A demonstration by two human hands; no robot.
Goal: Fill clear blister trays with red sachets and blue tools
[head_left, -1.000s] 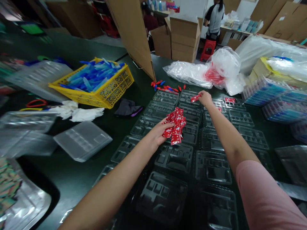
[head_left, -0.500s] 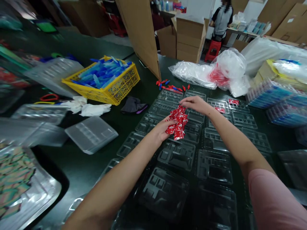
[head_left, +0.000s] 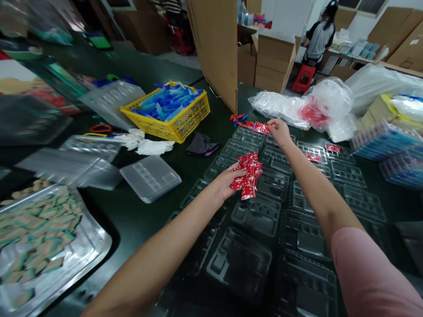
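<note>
My left hand is closed around a fanned bunch of small red printed packets, held above the clear plastic blister trays. Farther out, my right hand pinches a single red packet by its right end, over the far end of the tray rows. Just beyond that packet lie several small red and blue pieces on the dark table. Single red packets sit in two trays on the right, one in the nearer tray and one in the farther tray.
On the left stand a yellow basket of blue pieces and a metal pan of striped pieces. A grey cloth lies between basket and trays. Plastic bags and stacked packs line the right; a person is behind.
My right hand has moved away from the bunch to the far trays, carrying one red packet. My left hand still holds the bunch. The camera has turned somewhat left.
</note>
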